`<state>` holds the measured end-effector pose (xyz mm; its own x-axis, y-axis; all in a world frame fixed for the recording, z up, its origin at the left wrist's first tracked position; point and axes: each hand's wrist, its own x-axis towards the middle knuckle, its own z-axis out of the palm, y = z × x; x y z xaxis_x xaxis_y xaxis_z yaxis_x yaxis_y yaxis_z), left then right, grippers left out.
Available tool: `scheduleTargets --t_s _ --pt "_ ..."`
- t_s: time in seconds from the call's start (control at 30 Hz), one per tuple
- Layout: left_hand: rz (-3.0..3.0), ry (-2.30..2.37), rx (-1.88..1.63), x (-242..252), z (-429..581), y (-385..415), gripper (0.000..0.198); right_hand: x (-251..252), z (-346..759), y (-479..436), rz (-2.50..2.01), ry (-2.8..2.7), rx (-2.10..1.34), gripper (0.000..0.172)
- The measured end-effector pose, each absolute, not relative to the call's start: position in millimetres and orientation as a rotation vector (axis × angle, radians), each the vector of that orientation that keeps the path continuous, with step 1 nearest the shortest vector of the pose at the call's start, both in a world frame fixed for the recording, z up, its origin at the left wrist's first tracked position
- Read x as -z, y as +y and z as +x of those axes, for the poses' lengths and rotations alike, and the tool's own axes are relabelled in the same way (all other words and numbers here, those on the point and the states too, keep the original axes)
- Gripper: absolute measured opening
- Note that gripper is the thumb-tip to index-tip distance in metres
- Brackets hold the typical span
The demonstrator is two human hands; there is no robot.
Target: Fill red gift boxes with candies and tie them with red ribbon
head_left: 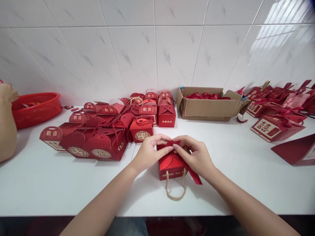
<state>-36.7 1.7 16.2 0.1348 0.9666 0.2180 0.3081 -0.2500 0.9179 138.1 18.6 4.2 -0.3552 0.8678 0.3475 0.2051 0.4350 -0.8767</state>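
A red gift box (pixel 169 164) with gold lettering stands on the white table in front of me, its twisted gold rope handle (pixel 176 197) hanging down at the near side. Over its top, my left hand (pixel 154 150) and my right hand (pixel 194 154) meet, thumbs nearly touching. Both pinch a dark red satin ribbon (pixel 195 177) at the box's top; one loose end trails past the right hand toward the table. The fingers partly cover where the ribbon is gathered, so I cannot tell how it is tied.
Several red gift boxes (pixel 103 144) crowd the left and back. An open cardboard box (pixel 209 109) of red ribbons stands behind. Ribboned boxes (pixel 273 127) sit at right. A red basin (pixel 36 113) and a tan bag (pixel 7 121) are far left. The tiled wall bounds the back.
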Motion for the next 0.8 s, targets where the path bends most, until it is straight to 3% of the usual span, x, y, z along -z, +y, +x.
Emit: scheduleTargets --t_s 0.3,0.5,0.8 --pt "1.663 1.253 -1.256 -10.7 -32.2 1.1 0.008 -3.6 141.5 14.7 -0.911 -1.879 -0.767 0.025" --pt "1.674 1.270 -1.311 -9.2 -32.2 1.6 0.009 1.0 139.8 16.2 -0.841 -1.867 -0.448 0.015" --pt "1.796 1.240 -1.322 -6.5 -35.3 1.9 0.008 2.4 144.3 22.1 -0.826 -2.032 -0.056 0.015"
